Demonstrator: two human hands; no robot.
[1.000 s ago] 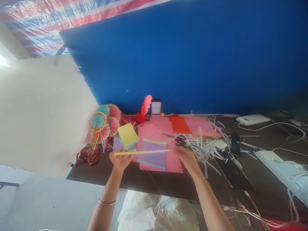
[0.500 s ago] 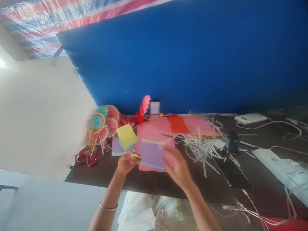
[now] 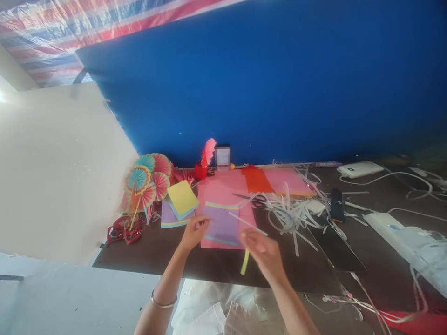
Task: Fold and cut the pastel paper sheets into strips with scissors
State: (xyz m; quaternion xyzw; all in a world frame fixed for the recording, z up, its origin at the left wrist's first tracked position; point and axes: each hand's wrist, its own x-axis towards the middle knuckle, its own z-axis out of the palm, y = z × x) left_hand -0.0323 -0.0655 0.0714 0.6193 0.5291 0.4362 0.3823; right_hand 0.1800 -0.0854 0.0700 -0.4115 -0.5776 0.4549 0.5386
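My right hand (image 3: 263, 249) pinches a short yellow paper strip (image 3: 245, 263), which hangs down from the fingertips over the dark table. Close above those fingers is a thin white strip (image 3: 247, 223); whether they touch it I cannot tell. My left hand (image 3: 196, 231) is at the left edge of a purple sheet (image 3: 221, 223) with a yellow band on top and a blue one below. Its fingers are curled together and slightly blurred, so anything between them is hidden. Beneath the purple sheet lies a large pink sheet (image 3: 223, 186).
Yellow and blue squares (image 3: 183, 199) lie beside folded paper fans (image 3: 139, 179) at left. Black-handled scissors (image 3: 259, 201) touch a heap of white paper strips (image 3: 288, 211). Farther right are a black phone (image 3: 337, 246), cables and a white power bank (image 3: 361, 170). A blue panel (image 3: 261, 93) stands behind.
The yellow strip has passed from my left hand to my right, where it hangs down. My left hand has shifted right and slightly up; the right hand has lowered a little.
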